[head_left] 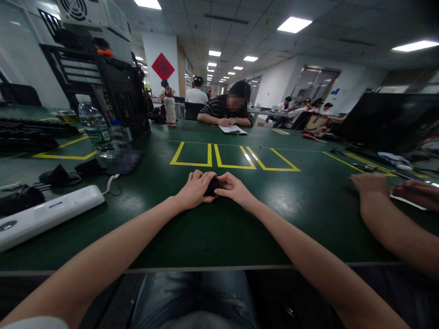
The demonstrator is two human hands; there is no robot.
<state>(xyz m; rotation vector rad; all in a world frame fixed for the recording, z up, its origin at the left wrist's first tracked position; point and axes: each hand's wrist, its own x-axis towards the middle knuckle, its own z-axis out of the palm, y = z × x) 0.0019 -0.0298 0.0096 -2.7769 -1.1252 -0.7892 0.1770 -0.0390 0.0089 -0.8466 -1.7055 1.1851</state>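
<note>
Head view: a green desk (212,242) spans the width, the person's jeans (192,297) below its near edge.
Power strip (51,214): white, lying slantwise on the desk at far left; black adapters (60,174) behind it.
Bottle (94,128): clear, upright, green-labelled; a small bottle (118,135) with a blue cap just beside it.
Case (120,87): black, standing behind the bottles.
Flask (170,112): white, upright on the desk's far side.
Left hand (197,188): grip bent closed around the left side of the black object, fingers over its far side.
Black object (211,186): between both hands, low over the desk, mostly covered; whether it touches the desk I cannot tell.
Right hand (235,188): grip nearly closed, fingertips and thumb on the object's right side.
Clipboard (233,130): across the desk, beneath a writing person's hands (229,121).
Frames (236,167): three in yellow tape, just beyond the hands.
Screwdriver (313,137): red, lying farther right.
Co-worker's hand (370,183): at the desk's right, well apart from the black object.
Screen (394,123): dark, at far right.
</note>
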